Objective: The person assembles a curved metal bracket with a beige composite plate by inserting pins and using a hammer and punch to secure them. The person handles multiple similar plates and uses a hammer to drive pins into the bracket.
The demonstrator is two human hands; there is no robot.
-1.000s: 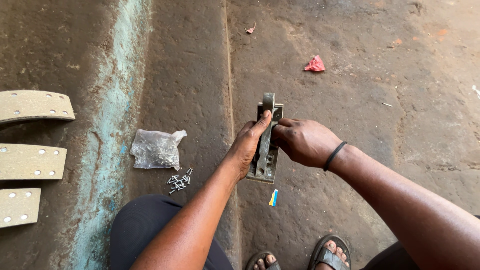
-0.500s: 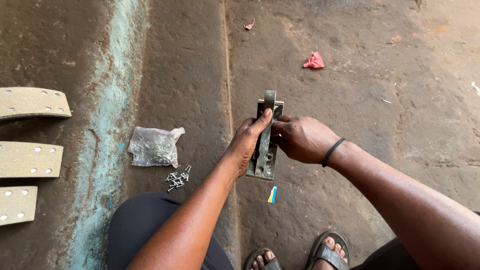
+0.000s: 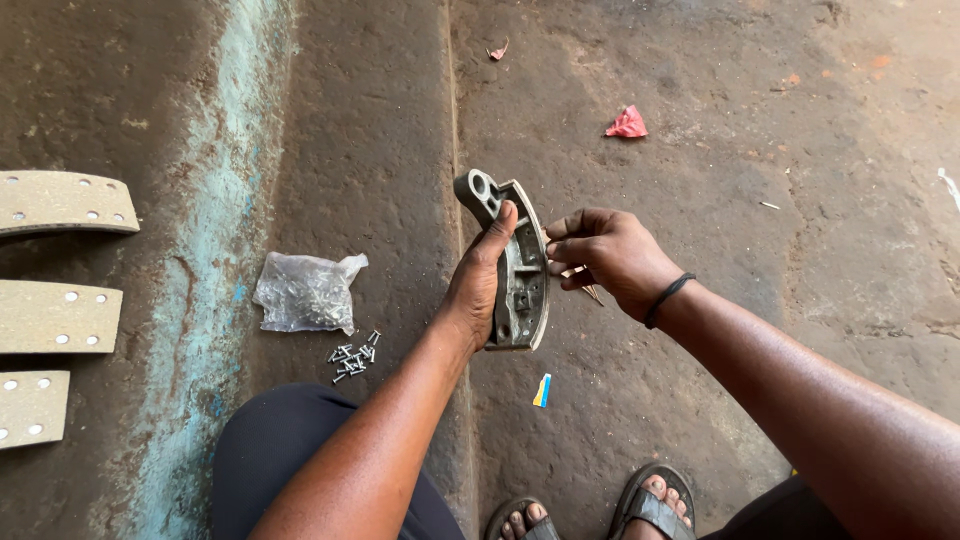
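You hold a curved grey metal brake shoe (image 3: 518, 270) upright above the concrete floor (image 3: 380, 150), its eyelet end pointing away from you. Your left hand (image 3: 482, 290) grips it from the left side, thumb stretched up along its web. Your right hand (image 3: 607, 252) sits just beside the shoe's right edge, fingers bunched and pinching something small and thin; you cannot tell what it is. A dark band circles your right wrist.

On the floor left of your left arm lie a heap of small rivets (image 3: 352, 360) and, just above them, a clear plastic bag (image 3: 303, 291). Three tan lining strips (image 3: 55, 318) with holes lie at the far left. A red scrap (image 3: 627, 123) lies further ahead. Your sandalled feet (image 3: 645, 505) show at the bottom.
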